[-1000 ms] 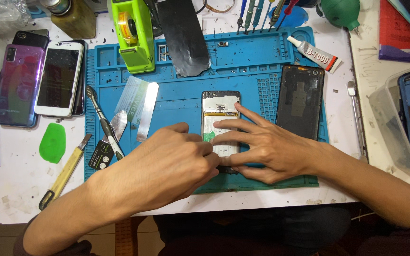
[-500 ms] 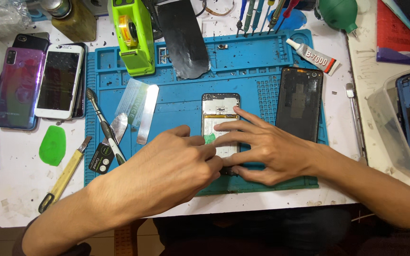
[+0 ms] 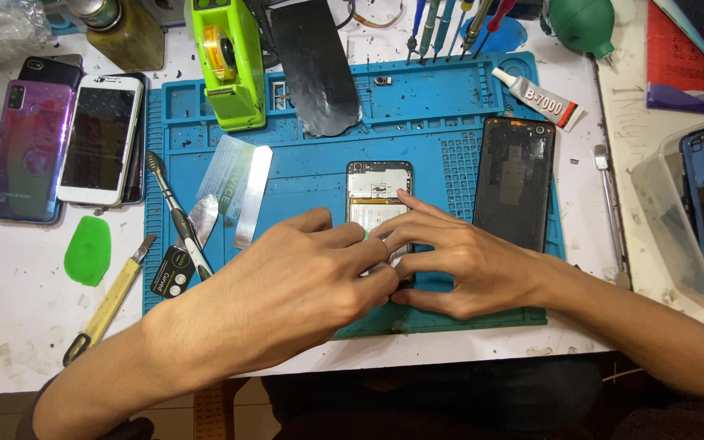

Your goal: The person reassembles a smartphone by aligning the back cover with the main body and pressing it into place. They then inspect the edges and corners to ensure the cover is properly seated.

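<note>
Since the earlier frames, little has shifted: our left hand (image 3: 303,285) has crept slightly to the right over the bottom of the opened phone (image 3: 378,195), while our right hand (image 3: 458,261) stays planted beside it.

Nearest to us, both hands meet over the lower half of that phone, which lies face down with its insides exposed in the middle of the blue silicone repair mat (image 3: 311,175). Our left fingers are curled narrowly together around something small; a sliver of green shows between them, probably a pick, though we cannot tell for sure. Our right fingers (image 3: 401,232) are spread, pressing the phone flat rather than gripping it.

We judge the risk lies under our hands: prying blind near a battery or flex cable could puncture or tear it, and a slip could send the phone sliding.

Farther out sit the removed back cover (image 3: 515,183), a metal spudger (image 3: 253,195), a screwdriver (image 3: 177,216) and, at the far edge, a glue tube (image 3: 539,98).
</note>
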